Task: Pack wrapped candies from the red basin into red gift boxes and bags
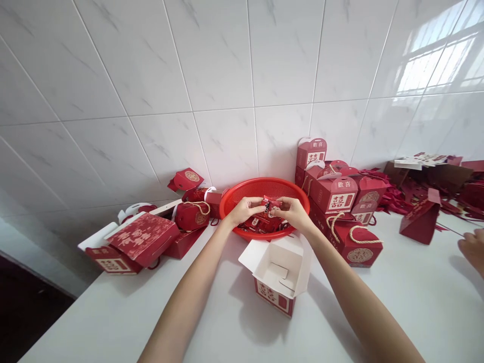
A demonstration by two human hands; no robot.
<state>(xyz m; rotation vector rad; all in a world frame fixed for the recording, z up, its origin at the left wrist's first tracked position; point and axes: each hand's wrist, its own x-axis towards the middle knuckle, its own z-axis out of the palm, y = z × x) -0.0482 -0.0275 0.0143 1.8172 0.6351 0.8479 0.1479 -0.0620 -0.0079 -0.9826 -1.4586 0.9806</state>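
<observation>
Presently, your left hand [242,210] and right hand [297,214] each pinch a red wrapped packet between thumb and fingers, the two packets [271,205] side by side above the red basket [302,195]. The basket, holding more wrapped packets [260,223], sits at the counter's [212,322] wall-side edge. Directly on your side of it stands the open box [278,275], flaps spread, its visible interior white. Closed rope-handled boxes [357,244] stand right of the basket; further red boxes [143,234] lie left, toward the counter's left edge. Another person's hand [472,249] is at far right.
</observation>
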